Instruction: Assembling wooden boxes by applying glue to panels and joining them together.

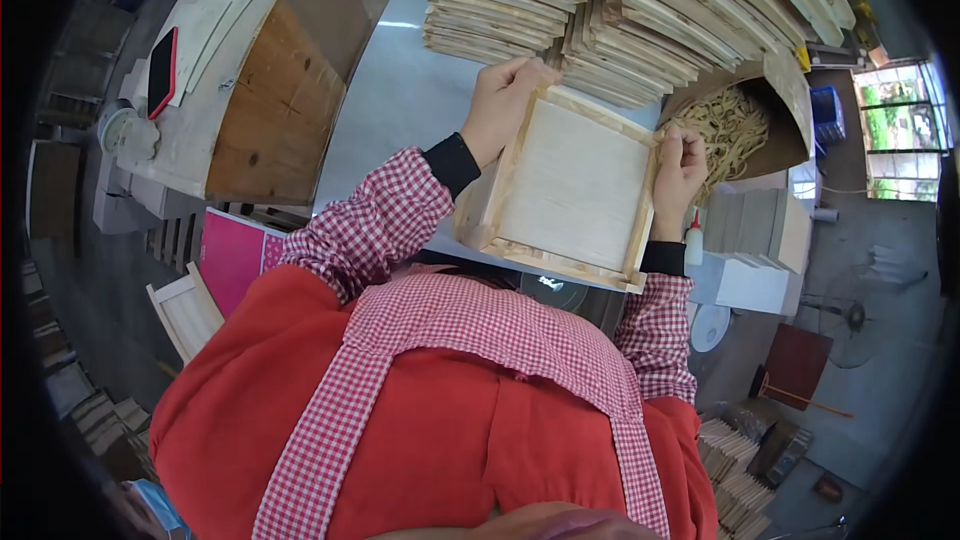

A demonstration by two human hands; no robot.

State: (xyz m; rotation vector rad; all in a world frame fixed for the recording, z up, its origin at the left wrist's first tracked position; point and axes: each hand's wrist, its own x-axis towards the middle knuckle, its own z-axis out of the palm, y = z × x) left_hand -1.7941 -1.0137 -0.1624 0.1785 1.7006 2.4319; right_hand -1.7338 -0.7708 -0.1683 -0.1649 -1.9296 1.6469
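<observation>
A shallow square wooden tray [570, 185] of pale wood rests on the near edge of a grey table [400, 100], tilted toward me. My left hand [507, 100] grips its far left corner and rim. My right hand [680, 165] pinches the right rim, fingers closed on the wood. Both sleeves are red-and-white check with black cuffs.
Stacks of similar wooden trays [600, 10] fill the far side of the table. A cardboard box of straw-like filler [735, 125] sits at right, a glue bottle [694, 240] beside it. A wooden bench [270, 110] with a red phone [163, 70] stands left.
</observation>
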